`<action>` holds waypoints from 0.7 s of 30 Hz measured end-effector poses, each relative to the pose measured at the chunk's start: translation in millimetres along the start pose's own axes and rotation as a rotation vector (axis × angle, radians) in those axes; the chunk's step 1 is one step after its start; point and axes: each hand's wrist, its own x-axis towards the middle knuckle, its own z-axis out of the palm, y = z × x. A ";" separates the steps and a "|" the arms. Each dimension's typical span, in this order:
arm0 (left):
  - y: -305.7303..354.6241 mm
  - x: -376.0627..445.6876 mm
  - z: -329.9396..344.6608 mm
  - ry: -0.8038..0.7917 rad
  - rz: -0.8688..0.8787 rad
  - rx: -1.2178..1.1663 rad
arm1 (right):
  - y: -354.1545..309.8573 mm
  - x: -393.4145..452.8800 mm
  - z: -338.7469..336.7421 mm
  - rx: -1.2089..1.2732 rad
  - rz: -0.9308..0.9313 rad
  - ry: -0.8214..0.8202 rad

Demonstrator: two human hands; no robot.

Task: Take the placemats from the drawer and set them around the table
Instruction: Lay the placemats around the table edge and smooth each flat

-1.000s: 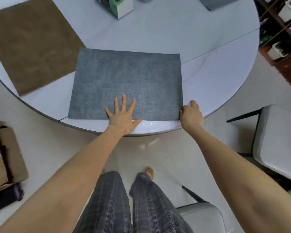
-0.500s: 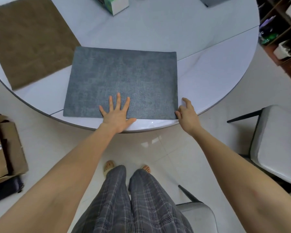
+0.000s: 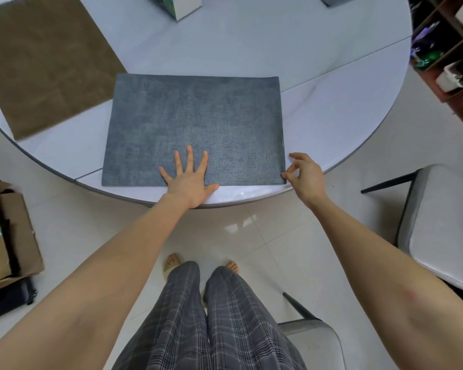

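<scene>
A grey placemat (image 3: 198, 124) lies flat on the round white table (image 3: 345, 108), its near edge along the table's rim in front of me. My left hand (image 3: 189, 180) presses flat on the mat's near edge, fingers spread and straight. My right hand (image 3: 305, 174) hovers at the mat's near right corner; its thumb tip touches the corner and its fingers are loosely bent and lifted off. A brown placemat (image 3: 46, 62) lies on the table to the left. The corner of another grey placemat (image 3: 332, 0) shows at the far top edge.
A green and white box (image 3: 183, 5) stands at the far side of the table. A grey chair (image 3: 439, 231) is at the right and another chair (image 3: 310, 343) behind my right leg. Cardboard boxes (image 3: 3, 236) sit on the floor at left. Shelves (image 3: 444, 49) stand at the upper right.
My right hand has loosened from a closed grip on the mat's near right corner, its fingers now lifted. The mat has settled flat; my left hand stays pressed on it.
</scene>
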 end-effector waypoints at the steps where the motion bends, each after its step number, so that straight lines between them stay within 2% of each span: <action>1: -0.3 0.1 -0.2 0.002 0.000 -0.004 | 0.4 -0.3 0.8 0.003 0.001 0.005; 18: 0.6 0.6 3.0 0.038 0.025 0.009 | -1.5 -3.9 -0.4 0.038 0.025 0.009; 21: -0.1 1.4 3.8 0.038 0.025 0.017 | -9.6 -6.6 -2.9 -0.031 0.070 0.041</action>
